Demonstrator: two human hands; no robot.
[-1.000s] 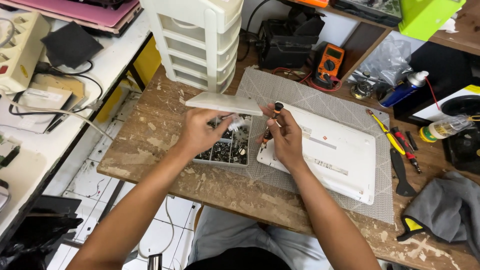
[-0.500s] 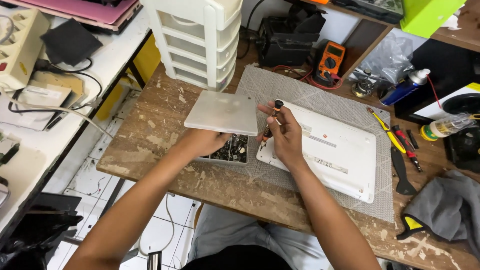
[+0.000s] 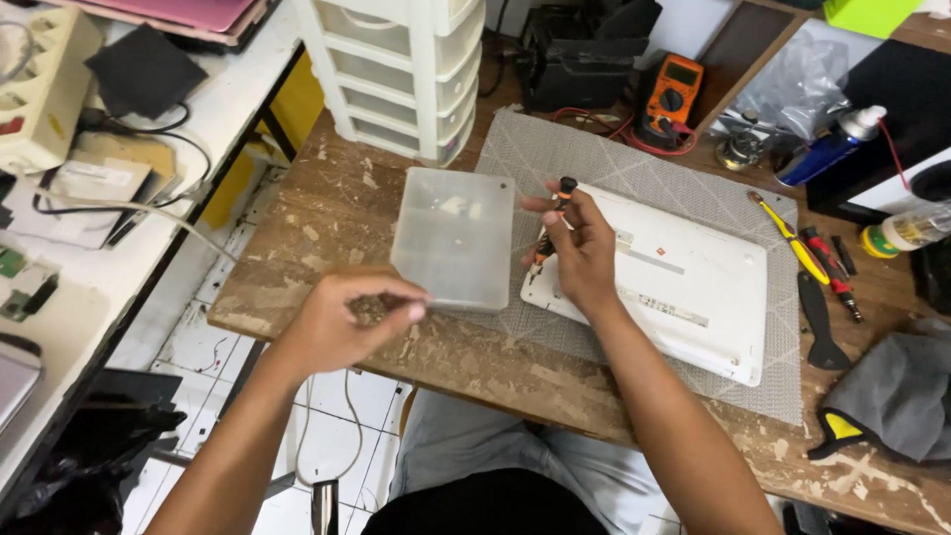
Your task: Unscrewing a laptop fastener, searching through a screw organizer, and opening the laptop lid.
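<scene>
A translucent plastic parts box (image 3: 454, 238) lies closed on the worn wooden bench, its lid flat on top. My left hand (image 3: 342, 322) is at the box's near left corner, fingers curled and pinched at the lid's front edge. My right hand (image 3: 578, 253) rests on the left end of a white laptop (image 3: 684, 282) that lies underside up on a grey mesh mat (image 3: 634, 183). That hand grips a small screwdriver (image 3: 553, 220) with a black cap and orange shaft, held upright.
A white drawer unit (image 3: 396, 69) stands behind the box. An orange multimeter (image 3: 669, 94), a blue spray can (image 3: 827, 149), yellow and red screwdrivers (image 3: 807, 248), a black pry tool (image 3: 817, 322) and a grey cloth (image 3: 897, 391) are at the right. A side table with a power strip (image 3: 35, 84) is on the left.
My left hand lowered the lid from a raised, tilted position down onto the box, which now hides the small parts inside. My right hand stayed on the laptop with the screwdriver.
</scene>
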